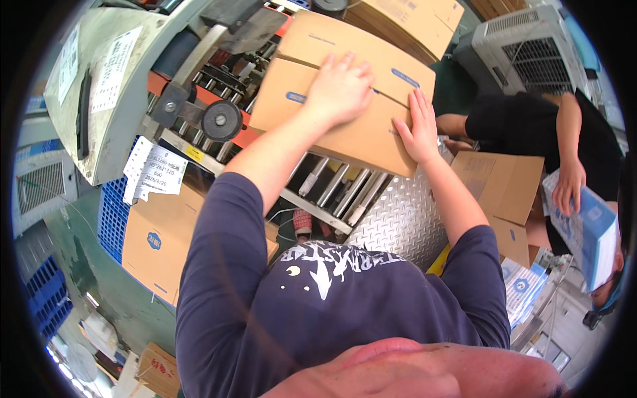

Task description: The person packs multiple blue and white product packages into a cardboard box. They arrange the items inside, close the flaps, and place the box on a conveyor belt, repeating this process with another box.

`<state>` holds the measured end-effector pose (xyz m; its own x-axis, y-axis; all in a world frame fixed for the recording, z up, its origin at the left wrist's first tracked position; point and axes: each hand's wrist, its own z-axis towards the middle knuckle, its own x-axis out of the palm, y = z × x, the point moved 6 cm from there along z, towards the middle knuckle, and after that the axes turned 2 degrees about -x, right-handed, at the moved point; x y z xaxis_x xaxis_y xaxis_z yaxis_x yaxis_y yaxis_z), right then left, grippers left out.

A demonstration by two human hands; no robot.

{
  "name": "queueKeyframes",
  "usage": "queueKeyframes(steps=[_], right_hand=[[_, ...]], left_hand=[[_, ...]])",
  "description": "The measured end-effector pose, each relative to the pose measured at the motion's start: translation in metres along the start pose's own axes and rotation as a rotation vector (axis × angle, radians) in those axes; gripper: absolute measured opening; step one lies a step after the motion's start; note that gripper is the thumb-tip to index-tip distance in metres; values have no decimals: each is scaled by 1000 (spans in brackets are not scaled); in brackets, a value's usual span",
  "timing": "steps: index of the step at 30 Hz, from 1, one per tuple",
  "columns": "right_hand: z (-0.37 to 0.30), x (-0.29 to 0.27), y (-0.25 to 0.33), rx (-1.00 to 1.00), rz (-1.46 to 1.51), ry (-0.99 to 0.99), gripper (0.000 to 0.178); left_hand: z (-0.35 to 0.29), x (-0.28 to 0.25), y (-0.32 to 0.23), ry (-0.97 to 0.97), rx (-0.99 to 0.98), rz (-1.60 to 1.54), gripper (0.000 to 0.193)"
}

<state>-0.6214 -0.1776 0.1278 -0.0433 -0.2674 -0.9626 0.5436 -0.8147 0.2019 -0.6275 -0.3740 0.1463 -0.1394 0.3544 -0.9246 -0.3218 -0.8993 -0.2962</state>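
In the head view, a closed brown carton (381, 119) lies over a roller conveyor (330, 184), just beside a black wheel (221, 121). The left hand (342, 89) lies on the carton's top near the seam, fingers open and slightly spread; the right hand (418, 129) presses its right edge, fingers extended, gripping nothing. A diamond-patterned metal plate (398, 215) is near the rollers. To the right, a co-worker (524, 126) holds a blue-and-white box (587, 229) beside an open carton (491, 176)
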Motion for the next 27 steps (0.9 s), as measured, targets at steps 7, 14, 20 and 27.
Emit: queueKeyframes(steps=[7,14,20,27], right_hand=[[13,12,19,81,-64,-20,67],[82,40,60,-20,-7,-117,68],[108,60,96,-227,53,-262,57],[-178,179,105,68,430,568,47]], left_hand=[[13,-3,32,-108,119,-99,27],[5,-24,112,-90,-71,-94,23],[-179,-30,36,-245,-46,-191,37],[-513,132,-15,818,-573,-21,92]])
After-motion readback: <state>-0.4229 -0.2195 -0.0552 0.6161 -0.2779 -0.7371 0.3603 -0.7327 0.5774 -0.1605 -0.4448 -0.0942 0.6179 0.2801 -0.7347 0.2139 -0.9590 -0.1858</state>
